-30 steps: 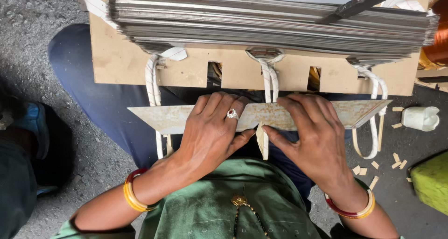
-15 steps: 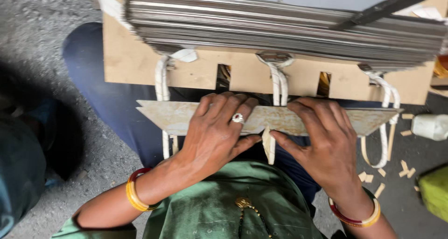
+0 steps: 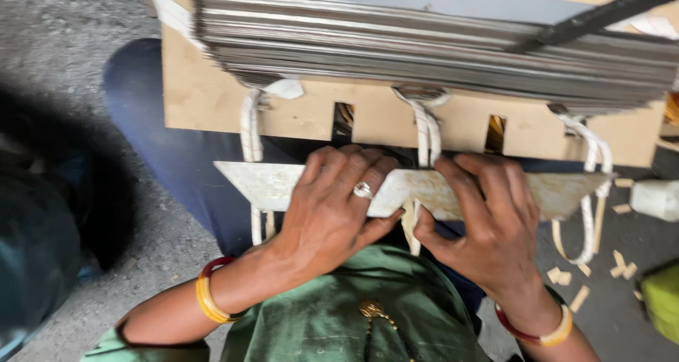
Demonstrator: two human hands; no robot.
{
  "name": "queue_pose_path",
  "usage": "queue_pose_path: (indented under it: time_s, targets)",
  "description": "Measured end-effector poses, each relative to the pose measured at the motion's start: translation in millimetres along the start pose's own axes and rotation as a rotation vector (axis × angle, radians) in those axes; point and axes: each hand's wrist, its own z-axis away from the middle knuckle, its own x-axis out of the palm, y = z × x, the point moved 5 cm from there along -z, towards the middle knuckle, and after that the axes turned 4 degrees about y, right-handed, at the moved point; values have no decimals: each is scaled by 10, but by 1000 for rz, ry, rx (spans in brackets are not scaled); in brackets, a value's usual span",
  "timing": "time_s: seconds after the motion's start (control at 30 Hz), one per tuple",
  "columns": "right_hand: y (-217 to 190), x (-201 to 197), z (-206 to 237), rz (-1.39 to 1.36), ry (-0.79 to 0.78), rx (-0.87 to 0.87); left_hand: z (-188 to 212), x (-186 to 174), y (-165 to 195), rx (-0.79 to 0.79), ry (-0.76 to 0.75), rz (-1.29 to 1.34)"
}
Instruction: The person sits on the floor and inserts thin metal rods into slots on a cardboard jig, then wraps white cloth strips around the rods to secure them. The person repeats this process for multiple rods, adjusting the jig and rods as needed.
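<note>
Head view: both hands (image 3: 410, 213) press pale trapezoid strip (image 3: 544, 192) below board (image 3: 205, 100).

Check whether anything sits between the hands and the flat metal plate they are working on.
Nothing visible does. The left hand and right hand both lie directly on the pale plate, either side of the middle white tape, which runs up to the stacked sheets.

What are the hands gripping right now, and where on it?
Both hands hold the long flat metal strip near its middle: left hand and right hand side by side, fingers over its top face and thumbs below, either side of a white tie tape.
</note>
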Motion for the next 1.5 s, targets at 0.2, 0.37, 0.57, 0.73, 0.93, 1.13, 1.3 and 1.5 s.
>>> queue_pose_path:
  time_s: [0.2,0.37,0.57,0.73,0.93,1.13,1.3,1.5]
  targets:
    - [-101,-53,-8,59,-30,-75,66,-113,28,38,32,-73]
    - [-65,-4,100,129,-48,-67,83,-140,65,48,88,-75]
    - [117,13,394,160,-16,-76,145,-147,162,200,96,-198]
    - [286,139,502,238,-3,-286,178,-181,24,228,-23,-198]
    - [431,163,417,185,-165,-356,224,-789,-498,77,132,-256]
    - [298,193,137,214,13,-301,37,-1154,-1009,58,321,-226]
    - [289,308,79,248,144,-142,-166,-1168,-1168,67,306,-276]
    - [340,428,-29,237,161,-119,-158,-1154,-1271,-5,296,-303]
